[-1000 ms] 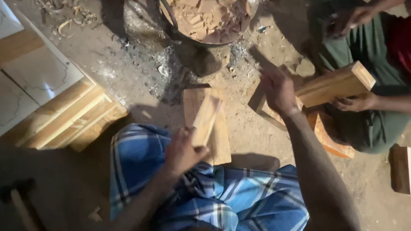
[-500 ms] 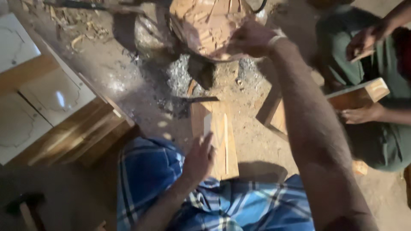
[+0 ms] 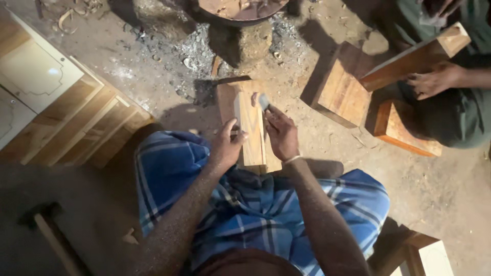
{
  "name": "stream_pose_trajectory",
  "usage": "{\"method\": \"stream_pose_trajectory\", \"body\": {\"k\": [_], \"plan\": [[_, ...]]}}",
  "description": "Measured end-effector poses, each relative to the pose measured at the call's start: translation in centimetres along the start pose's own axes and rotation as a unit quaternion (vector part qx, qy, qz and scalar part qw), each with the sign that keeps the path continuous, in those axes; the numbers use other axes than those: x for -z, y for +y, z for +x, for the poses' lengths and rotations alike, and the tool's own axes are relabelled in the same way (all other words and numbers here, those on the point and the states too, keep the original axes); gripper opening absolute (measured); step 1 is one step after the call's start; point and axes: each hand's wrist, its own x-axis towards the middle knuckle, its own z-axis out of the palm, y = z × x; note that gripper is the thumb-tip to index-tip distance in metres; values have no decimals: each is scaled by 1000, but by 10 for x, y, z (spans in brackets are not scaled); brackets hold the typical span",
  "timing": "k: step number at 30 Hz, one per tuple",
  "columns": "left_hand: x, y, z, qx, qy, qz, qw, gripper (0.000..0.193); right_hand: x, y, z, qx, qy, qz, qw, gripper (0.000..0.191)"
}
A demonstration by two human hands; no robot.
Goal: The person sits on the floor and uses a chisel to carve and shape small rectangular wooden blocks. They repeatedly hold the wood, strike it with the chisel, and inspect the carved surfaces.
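On the dirt floor (image 3: 153, 92) before the blue-checked knees, the left hand (image 3: 227, 145) clamps the upright wood block (image 3: 250, 128) steady (thumb across its face) so the right hand (image 3: 281, 134), closed on a small grey piece (image 3: 263, 102), can bear on its upper edge.

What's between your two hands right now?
In the head view, the upright wood strip stands between the left hand and right hand.
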Motion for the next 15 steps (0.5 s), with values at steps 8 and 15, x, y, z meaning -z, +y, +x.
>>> {"method": "stream_pose_trajectory", "body": {"k": [8, 15], "plan": [[1, -1, 2, 1, 2, 13, 1000, 61, 22, -69, 52, 74, -88, -366, 923, 37], [2, -3, 0, 26, -4, 11, 1000, 62, 50, -110, -49, 75, -149, -429, 888, 54]]}}
